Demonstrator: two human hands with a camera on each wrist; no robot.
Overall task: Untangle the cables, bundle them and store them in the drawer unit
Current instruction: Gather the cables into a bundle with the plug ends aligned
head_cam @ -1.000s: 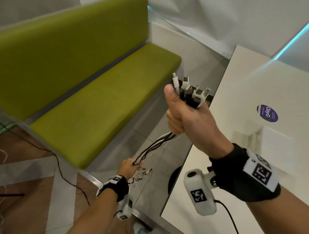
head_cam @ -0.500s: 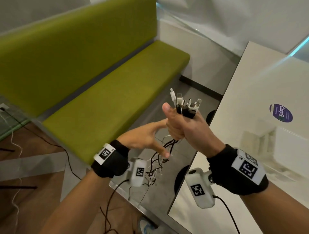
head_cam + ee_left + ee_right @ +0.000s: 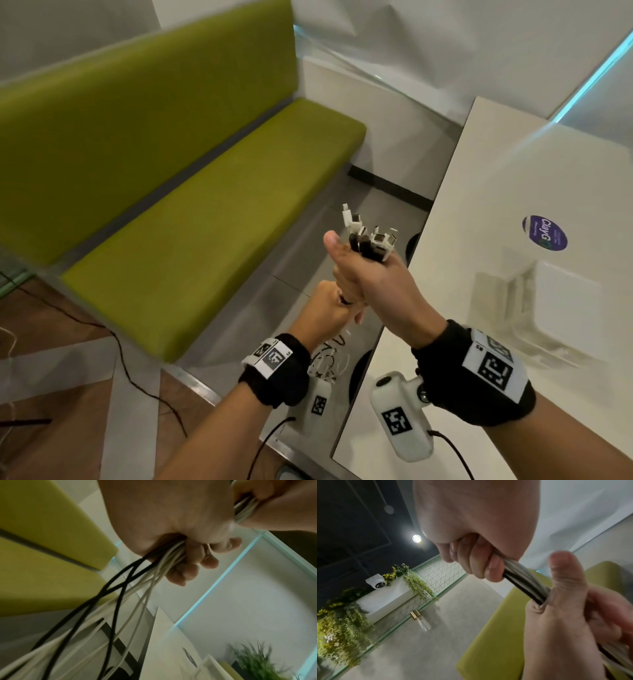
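Observation:
My right hand (image 3: 363,274) grips a bunch of black and white cables just below their plugs (image 3: 371,236), which stick up above the fist. My left hand (image 3: 330,308) is curled round the same bunch directly beneath the right fist. In the left wrist view the cables (image 3: 123,591) run out of the left fist (image 3: 180,545) and hang down loose. In the right wrist view a short stretch of cables (image 3: 522,581) spans between the right fingers (image 3: 479,563) and the left hand (image 3: 565,601). The hanging ends (image 3: 327,363) dangle above the floor. No drawer unit is in view.
A green padded bench (image 3: 205,219) runs along the left. A white table (image 3: 513,274) with a purple sticker (image 3: 544,233) stands at the right, its edge close to my right forearm. A thin black wire (image 3: 137,380) lies on the floor at lower left.
My left hand rose from low on the hanging cables, opened near the right fist, and now grips the bunch just under it. The right hand came lower and nearer.

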